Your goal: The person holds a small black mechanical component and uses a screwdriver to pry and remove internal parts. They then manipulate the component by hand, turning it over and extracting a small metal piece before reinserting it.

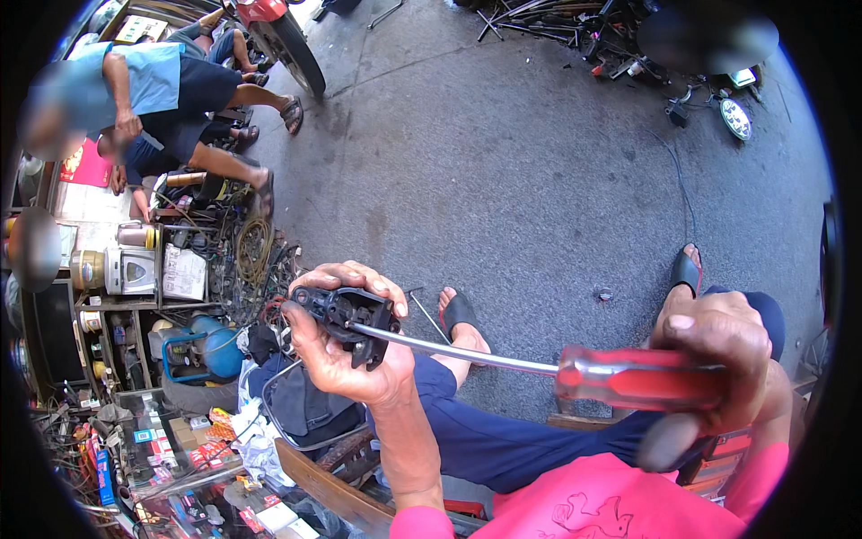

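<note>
My left hand grips a black plastic housing, a hollow part with an open side and small metal bits inside. Fingers wrap its far side and the thumb presses its left end. A screwdriver with a clear and red handle lies in my right hand, which is closed round the handle and partly blurred. Its long metal shaft runs leftward, and the tip reaches into the housing. Whether the tip sits in a screw I cannot make out.
At left stand a blue compressor tank, a coil of cable and a glass case of small parts. A person in a light blue shirt is at upper left, near a motorcycle wheel. Scrap parts lie at the top.
</note>
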Motion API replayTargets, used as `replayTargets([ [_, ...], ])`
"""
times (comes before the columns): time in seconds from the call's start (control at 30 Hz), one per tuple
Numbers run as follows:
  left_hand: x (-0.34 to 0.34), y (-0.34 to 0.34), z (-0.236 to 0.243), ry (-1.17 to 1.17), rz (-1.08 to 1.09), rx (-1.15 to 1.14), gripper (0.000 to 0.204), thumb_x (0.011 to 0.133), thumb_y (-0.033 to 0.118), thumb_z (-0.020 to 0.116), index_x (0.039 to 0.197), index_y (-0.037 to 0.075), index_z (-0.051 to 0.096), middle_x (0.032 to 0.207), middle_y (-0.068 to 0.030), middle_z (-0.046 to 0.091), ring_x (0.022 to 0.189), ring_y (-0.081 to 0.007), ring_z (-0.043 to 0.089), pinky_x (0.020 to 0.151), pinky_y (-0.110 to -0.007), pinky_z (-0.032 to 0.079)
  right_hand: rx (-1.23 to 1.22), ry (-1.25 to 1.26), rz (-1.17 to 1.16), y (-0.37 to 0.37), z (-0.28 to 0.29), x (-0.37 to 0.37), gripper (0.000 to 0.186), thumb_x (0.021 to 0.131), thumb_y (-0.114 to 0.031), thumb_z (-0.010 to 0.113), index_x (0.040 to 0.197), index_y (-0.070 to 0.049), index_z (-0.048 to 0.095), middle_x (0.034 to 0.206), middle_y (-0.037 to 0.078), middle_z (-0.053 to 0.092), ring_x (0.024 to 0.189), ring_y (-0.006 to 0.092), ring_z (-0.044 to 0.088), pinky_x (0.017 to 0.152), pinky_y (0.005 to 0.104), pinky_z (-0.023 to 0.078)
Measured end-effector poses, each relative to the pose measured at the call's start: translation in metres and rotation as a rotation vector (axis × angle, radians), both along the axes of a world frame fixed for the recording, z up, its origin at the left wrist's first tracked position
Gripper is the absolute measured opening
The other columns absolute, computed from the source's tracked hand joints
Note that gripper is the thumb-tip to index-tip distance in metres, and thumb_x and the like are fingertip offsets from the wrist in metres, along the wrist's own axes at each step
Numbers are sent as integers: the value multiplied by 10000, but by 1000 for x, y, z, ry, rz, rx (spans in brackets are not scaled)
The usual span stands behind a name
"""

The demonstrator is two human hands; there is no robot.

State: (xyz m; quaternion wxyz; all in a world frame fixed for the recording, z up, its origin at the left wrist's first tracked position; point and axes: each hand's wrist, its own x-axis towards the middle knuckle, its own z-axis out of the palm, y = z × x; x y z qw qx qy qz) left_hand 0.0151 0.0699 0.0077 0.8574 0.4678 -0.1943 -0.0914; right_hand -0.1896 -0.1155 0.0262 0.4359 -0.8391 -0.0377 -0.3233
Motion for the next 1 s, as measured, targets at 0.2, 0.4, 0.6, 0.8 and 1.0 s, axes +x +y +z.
replayTargets([
  [0.2,-4,-19,4,24,-41,-30,408,939,430,369,913,33,456,813,-135,498,662,-229,527,456,-329,447,-26,49,-74,4,27,-17,647,595,-289,839,1106,-137,473,825,99,532,598,195,555,579,320,493],
  [0.4,-4,-11,-4,-12,-83,-8,441,938,426,389,921,8,531,838,-132,522,708,-231,511,445,-305,442,79,-34,-66,10,11,-11,634,632,-403,802,1083,-128,452,767,64,524,618,188,539,619,330,489],
  [0.6,-5,-14,-3,23,-102,-21,439,941,421,384,917,7,530,841,-132,523,718,-232,517,450,-310,443,-23,124,-203,9,24,-15,613,652,-423,776,1074,-136,438,722,46,518,624,189,545,598,324,489],
  [0.8,-5,-15,-2,40,-115,-45,437,937,425,392,913,12,532,835,-130,526,713,-231,515,449,-307,441,43,-54,14,3,12,-11,614,653,-288,819,1089,-94,433,869,99,498,623,209,591,541,281,515],
  [1.0,-4,-10,-2,64,-116,-44,443,936,428,392,930,9,536,832,-129,524,706,-233,514,443,-307,437,-4,84,-63,-3,19,-17,719,584,-356,834,1129,-88,450,727,81,542,554,216,574,500,338,497],
])
